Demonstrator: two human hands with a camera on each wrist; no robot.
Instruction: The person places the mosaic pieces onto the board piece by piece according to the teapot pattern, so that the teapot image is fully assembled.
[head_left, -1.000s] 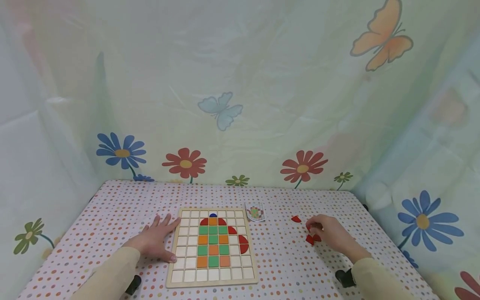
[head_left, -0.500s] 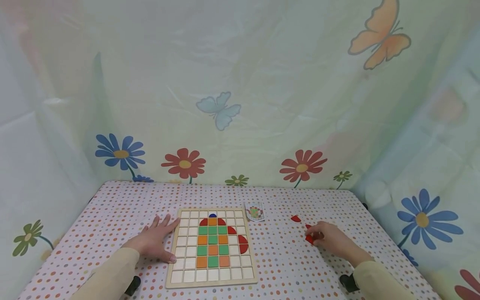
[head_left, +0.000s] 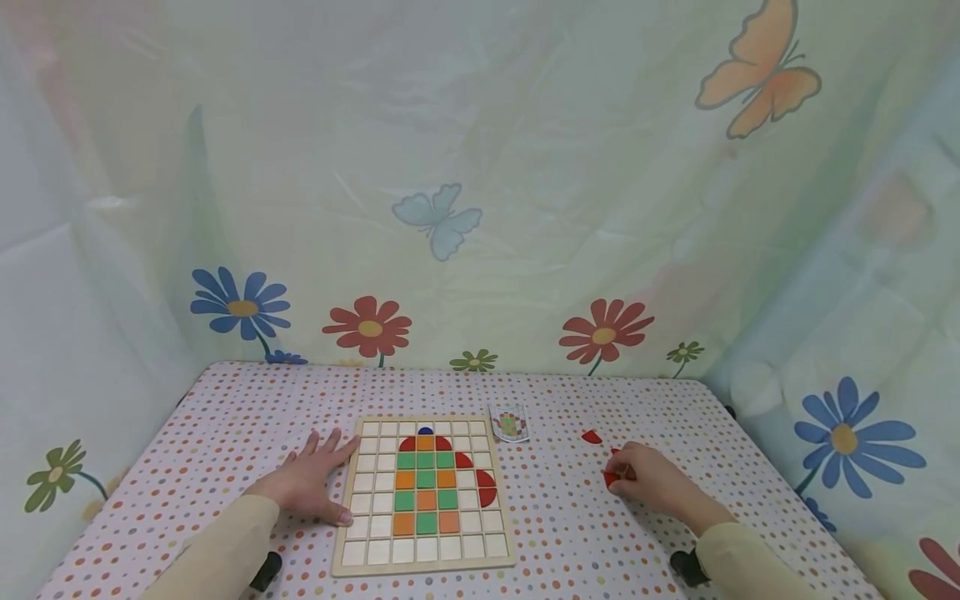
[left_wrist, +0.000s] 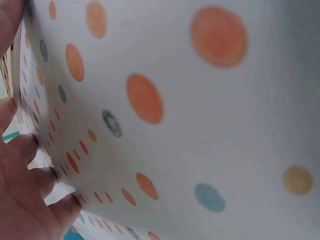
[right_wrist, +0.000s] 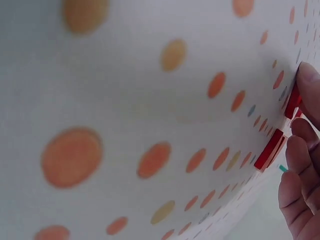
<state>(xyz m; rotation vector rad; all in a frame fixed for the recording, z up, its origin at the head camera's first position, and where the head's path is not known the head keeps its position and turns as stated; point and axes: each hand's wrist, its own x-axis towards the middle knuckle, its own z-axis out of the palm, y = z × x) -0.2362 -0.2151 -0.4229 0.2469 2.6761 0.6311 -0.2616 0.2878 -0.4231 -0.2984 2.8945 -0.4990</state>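
A square wooden grid board (head_left: 375, 550) lies on the table, with orange, green, red and blue tiles set in its cells. My left hand (head_left: 309, 479) rests spread at its left side, thumb and index finger touching the frame; the left wrist view shows the same hand (left_wrist: 25, 195) partly. To the right of the board, my right hand (head_left: 656, 482) pinches a small red wooden tile (head_left: 611, 480) between thumb and fingers. In the right wrist view the thumb is on a red tile (right_wrist: 294, 101), and another red tile (right_wrist: 270, 149) lies beside the fingers.
A loose red quarter-circle tile (head_left: 592, 437) lies behind the right hand. A small picture card (head_left: 511, 425) stands by the board's far right corner. The dotted tablecloth (head_left: 555, 533) covers the table, and a flower-printed curtain (head_left: 480, 292) hangs behind.
My right hand has shifted slightly left among the red tiles, and the tile at its fingertips has moved left with it. The left hand and the board stay put.
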